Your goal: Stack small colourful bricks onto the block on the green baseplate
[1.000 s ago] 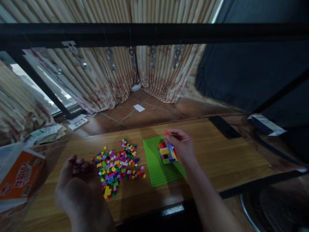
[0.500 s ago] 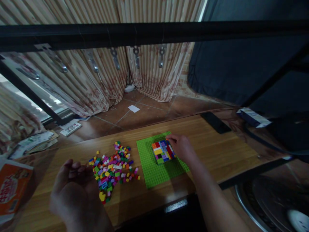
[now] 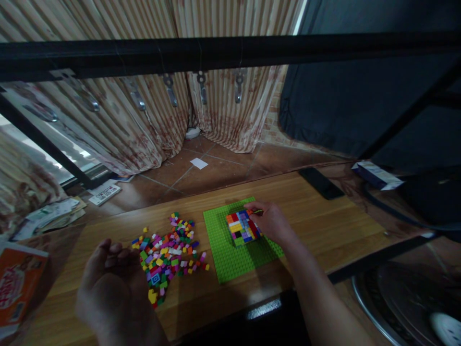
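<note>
A block of mixed-colour toy bricks point(image 3: 242, 227) is built up on the green baseplate point(image 3: 226, 266). My right hand point(image 3: 272, 222) is at the block's far right corner, thumb and fingers pinched on a small orange toy brick point(image 3: 249, 212) at its top; the fingertips partly hide it. To the left lies a heap of loose toy bricks point(image 3: 175, 251) in many colours. My left hand point(image 3: 111, 278) is raised beside the heap, palm up, its fingers loosely bent and apart from the thumb. Nothing shows in that palm.
Baseplate and bricks are on a wooden table point(image 3: 313, 240). A black phone point(image 3: 321, 183) lies toward the back right, with a small box point(image 3: 377, 175) beyond it. At the left edge stands an orange box point(image 3: 19, 283). A dark horizontal bar point(image 3: 223, 52) with hooks crosses above.
My right fingers have shifted slightly at the block's far corner, pressing lower around the orange brick. My left hand has barely moved.
</note>
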A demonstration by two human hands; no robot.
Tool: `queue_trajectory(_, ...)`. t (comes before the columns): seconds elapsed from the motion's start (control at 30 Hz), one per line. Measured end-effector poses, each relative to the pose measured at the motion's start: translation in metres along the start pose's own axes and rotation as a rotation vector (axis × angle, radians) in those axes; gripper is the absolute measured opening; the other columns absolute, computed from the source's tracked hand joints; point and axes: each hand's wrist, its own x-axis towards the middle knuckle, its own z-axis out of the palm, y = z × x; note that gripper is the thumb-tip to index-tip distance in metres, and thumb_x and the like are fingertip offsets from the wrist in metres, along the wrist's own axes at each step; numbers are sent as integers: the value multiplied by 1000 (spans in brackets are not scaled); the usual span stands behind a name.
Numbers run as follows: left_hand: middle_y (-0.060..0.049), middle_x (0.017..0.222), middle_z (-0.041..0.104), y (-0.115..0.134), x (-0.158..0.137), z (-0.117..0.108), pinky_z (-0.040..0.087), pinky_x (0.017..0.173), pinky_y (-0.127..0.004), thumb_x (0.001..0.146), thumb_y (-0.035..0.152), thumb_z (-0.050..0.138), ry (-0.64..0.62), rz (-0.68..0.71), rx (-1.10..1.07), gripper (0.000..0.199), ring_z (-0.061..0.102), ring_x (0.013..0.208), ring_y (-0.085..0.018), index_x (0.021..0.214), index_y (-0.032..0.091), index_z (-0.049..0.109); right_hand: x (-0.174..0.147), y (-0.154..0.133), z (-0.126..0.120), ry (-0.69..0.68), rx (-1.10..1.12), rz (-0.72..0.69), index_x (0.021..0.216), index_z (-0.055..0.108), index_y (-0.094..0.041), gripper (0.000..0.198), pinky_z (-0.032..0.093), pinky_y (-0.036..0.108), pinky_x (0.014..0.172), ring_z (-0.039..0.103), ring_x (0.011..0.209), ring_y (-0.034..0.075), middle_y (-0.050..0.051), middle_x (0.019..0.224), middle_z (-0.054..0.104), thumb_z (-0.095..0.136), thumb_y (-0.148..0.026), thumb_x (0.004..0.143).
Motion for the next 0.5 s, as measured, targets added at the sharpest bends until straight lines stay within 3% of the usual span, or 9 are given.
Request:
queue_trajectory(0.3, 5, 60, 40, -3, 6, 0, 37, 53, -15, 69, 2, 57, 87, -30, -56, 10, 40, 54, -5, 70, 12, 54, 2, 9, -3, -28, 106, 14, 98, 71, -17, 28, 53, 32, 80, 67, 86, 18, 7, 95, 73, 57, -9, 75)
queue_trajectory(0.5, 4, 59, 41, -2, 7, 1, 37, 51, -15, 68, 4, 56, 101, -38, -28, 9, 40, 53, -6, 70, 12, 54, 3, 10, -3, -15, 54, -11, 92, 72, -19, 26, 52, 33, 80, 67, 84, 18, 5, 91, 74, 58, -7, 73)
